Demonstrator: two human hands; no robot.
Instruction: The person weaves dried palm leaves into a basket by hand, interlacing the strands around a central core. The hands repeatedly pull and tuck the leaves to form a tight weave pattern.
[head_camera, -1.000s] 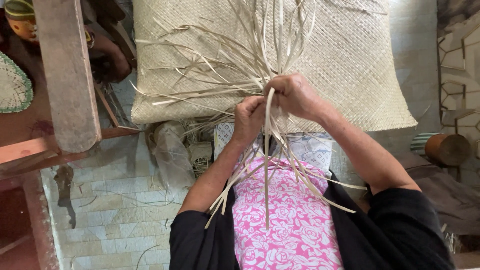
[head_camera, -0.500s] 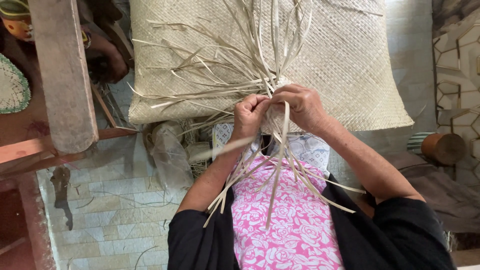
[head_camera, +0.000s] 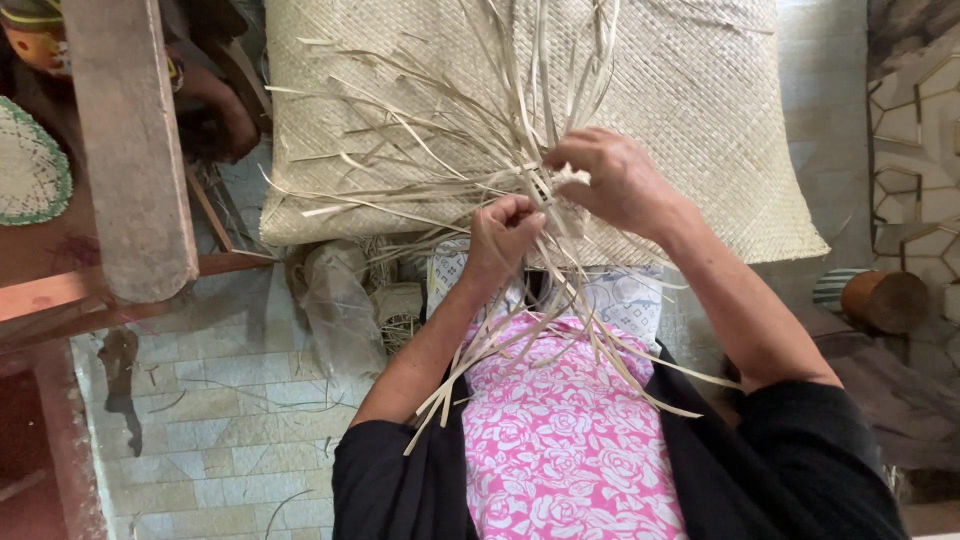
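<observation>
Gripping a bundle of pale, flat dried-leaf weaving strips (head_camera: 520, 180), both hands meet near the centre of the head view. The left hand (head_camera: 505, 230) is closed in a fist around the strips just below centre, knuckles up. The right hand (head_camera: 615, 180), at about 1 o'clock from it and just beside it, pinches strips between curled fingers and thumb. From the hands the strips fan out toward 10 to 12 o'clock, across a large woven straw-coloured mat (head_camera: 700, 120) that fills the upper part of the view; other ends trail toward 6 o'clock over a pink floral cloth (head_camera: 560, 440) on the person's lap.

At 9 to 10 o'clock stands a weathered wooden post (head_camera: 130, 150), with a round crocheted white and green mat (head_camera: 30, 165) just left of it. At 3 o'clock lies a brown cylindrical log (head_camera: 885, 300). Pale floor tiles (head_camera: 220, 440) show at 7 o'clock.
</observation>
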